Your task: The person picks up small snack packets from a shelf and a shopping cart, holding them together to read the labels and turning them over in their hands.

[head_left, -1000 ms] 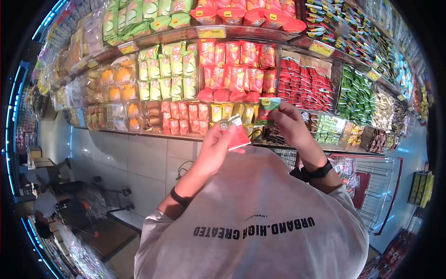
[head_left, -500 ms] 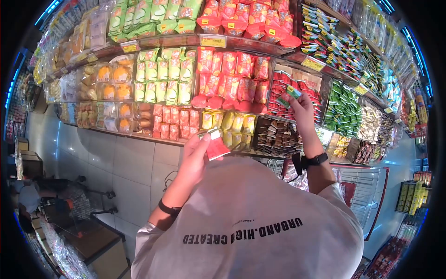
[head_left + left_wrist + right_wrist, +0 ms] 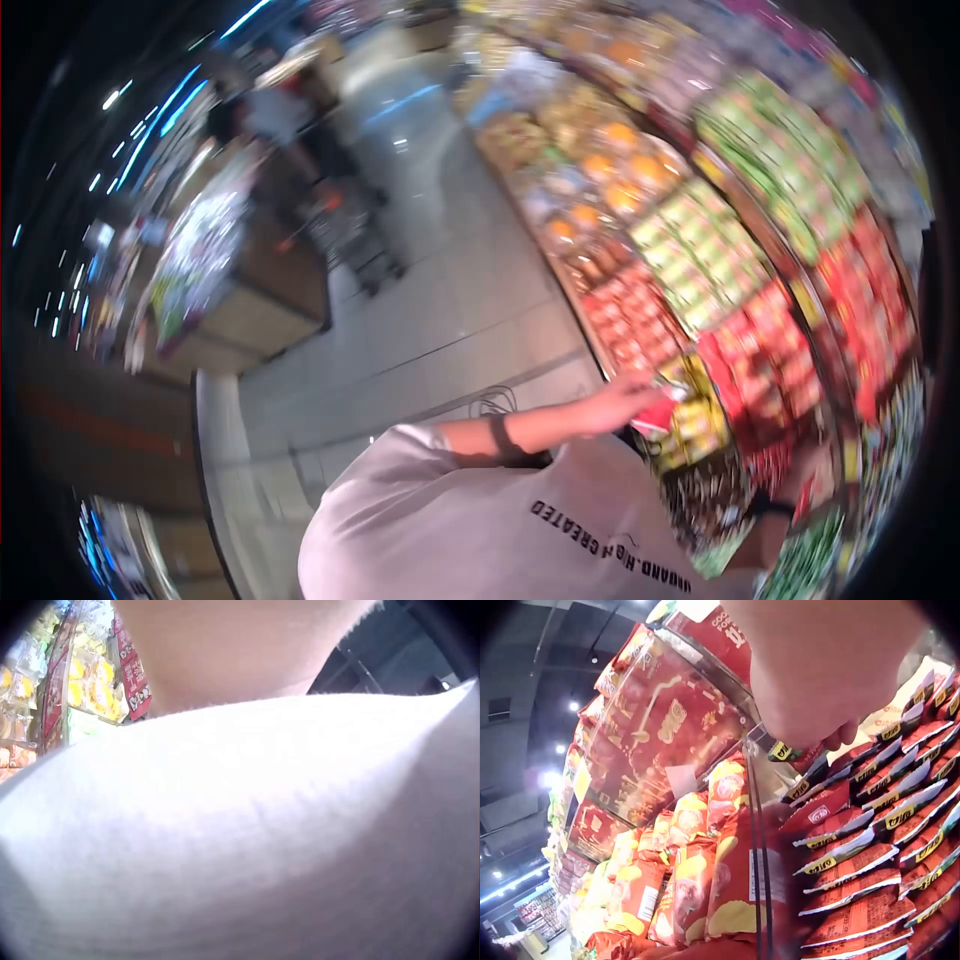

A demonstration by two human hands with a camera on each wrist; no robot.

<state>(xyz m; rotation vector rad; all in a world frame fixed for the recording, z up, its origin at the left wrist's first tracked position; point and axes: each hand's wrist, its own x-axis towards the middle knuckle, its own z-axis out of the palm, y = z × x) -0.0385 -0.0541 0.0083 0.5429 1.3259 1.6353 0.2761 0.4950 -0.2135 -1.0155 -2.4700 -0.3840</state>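
Observation:
In the head view, my left hand (image 3: 622, 400) pinches a small red packet (image 3: 655, 416) with a white edge, in front of yellow snack packs (image 3: 700, 425). The left wrist view shows only bare skin and pale shirt cloth (image 3: 225, 802); the fingers are hidden. My right hand (image 3: 825, 671) is over rows of upright red packets (image 3: 855, 889) in the right wrist view. Its fingers are curled, with a red packet with a green and yellow corner (image 3: 783, 751) at them. The hand covers most of that packet. In the head view this hand is blurred.
Red and yellow snack bags (image 3: 690, 862) stand left of the right hand, behind a clear divider. Green packs (image 3: 700, 255) and orange-marked packs (image 3: 625, 175) line the shelf. A tiled aisle (image 3: 450, 330) runs along it; a person with a cart (image 3: 360, 245) is farther off.
The head view has swung round to the left, blurring and tilting the shelf. The right hand has moved with its packet to the red packet rows. The left hand keeps its red packet.

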